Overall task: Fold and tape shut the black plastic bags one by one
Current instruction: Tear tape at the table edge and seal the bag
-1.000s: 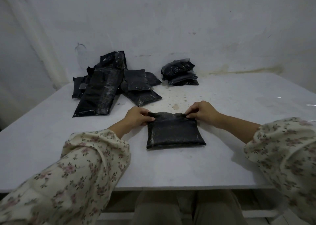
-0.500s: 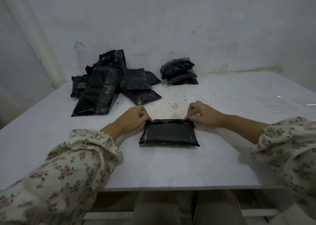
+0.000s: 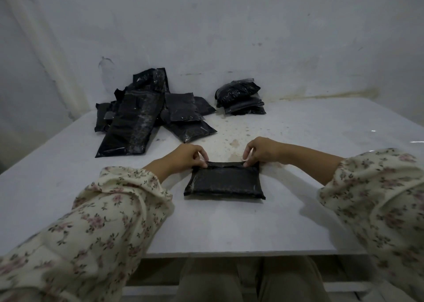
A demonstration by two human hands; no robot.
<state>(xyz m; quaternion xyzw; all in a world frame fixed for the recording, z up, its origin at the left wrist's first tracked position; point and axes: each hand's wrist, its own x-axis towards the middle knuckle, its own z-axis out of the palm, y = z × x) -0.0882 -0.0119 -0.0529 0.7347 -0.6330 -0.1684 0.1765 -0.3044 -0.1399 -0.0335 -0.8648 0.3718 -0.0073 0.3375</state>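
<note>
Near centre: a plastic bag lies flat on the bench, close to its front edge.
Bag's far edge: the left hand pinches the left corner, the right hand the right corner.
Far left: a pile of bags lies overlapping, its rearmost bag propped against the wall.
Far centre: a stack of bags sits right of the pile, apart from it, just before the wall.
Below the front edge: the person's knees.
</note>
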